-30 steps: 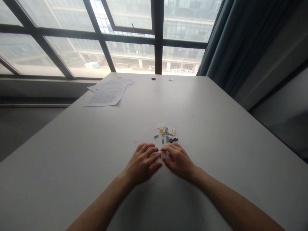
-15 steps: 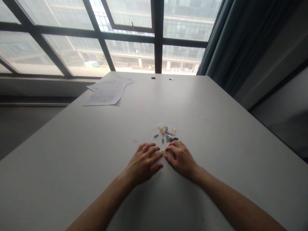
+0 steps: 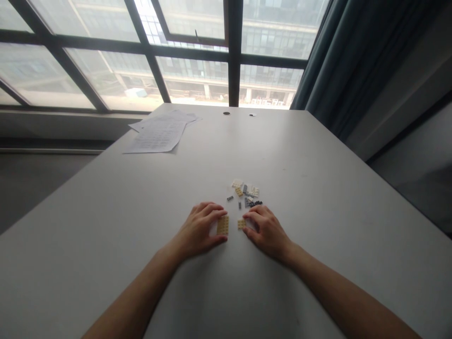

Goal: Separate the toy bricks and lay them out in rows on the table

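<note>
Between the thumb and fingers of my left hand (image 3: pixel 201 229) is a larger tan studded plate (image 3: pixel 222 225), gripped at its near and far edges. My right hand (image 3: pixel 265 231) pinches a smaller tan studded plate (image 3: pixel 241 224) by its right side. A narrow gap separates the two plates. Just beyond the hands lies a loose group of small pieces: a white plate (image 3: pixel 254 190), another tan plate (image 3: pixel 239 192), a small grey piece (image 3: pixel 230 198), an upright-lying grey piece (image 3: pixel 239 205) and black pieces (image 3: pixel 258 203).
The white table (image 3: pixel 169 188) spreads around both hands. Printed papers (image 3: pixel 157 134) lie at its far left. Two round holes are near the far edge, below the windows. A dark curtain (image 3: pixel 339 61) hangs at the right.
My left hand has drawn back to the left and now has the larger tan plate between its thumb and fingers, where it was mostly covered before. My right hand has hardly moved.
</note>
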`<state>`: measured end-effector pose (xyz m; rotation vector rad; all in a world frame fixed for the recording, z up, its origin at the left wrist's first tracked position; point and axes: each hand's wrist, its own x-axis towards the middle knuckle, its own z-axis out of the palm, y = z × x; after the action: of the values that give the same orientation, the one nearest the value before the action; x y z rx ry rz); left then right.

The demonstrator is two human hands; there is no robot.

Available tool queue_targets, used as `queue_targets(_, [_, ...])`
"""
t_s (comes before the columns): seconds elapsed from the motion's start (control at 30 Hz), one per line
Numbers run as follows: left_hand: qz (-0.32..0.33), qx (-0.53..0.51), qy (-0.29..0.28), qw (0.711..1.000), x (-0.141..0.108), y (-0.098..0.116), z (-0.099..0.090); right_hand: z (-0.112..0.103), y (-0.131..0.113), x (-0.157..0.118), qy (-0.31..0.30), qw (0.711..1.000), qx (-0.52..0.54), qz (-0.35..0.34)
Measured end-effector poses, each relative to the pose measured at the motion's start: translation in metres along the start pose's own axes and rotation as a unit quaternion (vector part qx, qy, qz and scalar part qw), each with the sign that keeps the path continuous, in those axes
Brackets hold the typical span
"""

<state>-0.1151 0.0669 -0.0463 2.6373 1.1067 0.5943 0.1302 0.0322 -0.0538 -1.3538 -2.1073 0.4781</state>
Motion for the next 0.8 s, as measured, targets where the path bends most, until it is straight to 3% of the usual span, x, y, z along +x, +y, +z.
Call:
queue_targets(0.2, [-0.005, 0.011, -0.03, 0.999, 0.002, 0.002, 0.001, -0.001, -0.002, 0.0, -0.003, 1.0, -0.005, 0.003])
queue_targets(0.57, [-0.001, 0.014, -0.023, 1.0, 0.002, 0.004, 0.001, -0.001, -0.001, -0.001, 0.006, 1.0, -0.01, -0.008])
queue_targets(0.67, [-0.001, 0.006, -0.022, 1.0, 0.002, 0.003, -0.001, -0.002, -0.006, -0.003, 0.007, 0.998, -0.037, -0.044])
queue_targets(0.8, [-0.005, 0.003, -0.024, 1.0, 0.001, 0.001, -0.003, -0.002, -0.015, -0.007, -0.029, 0.986, -0.08, -0.145])
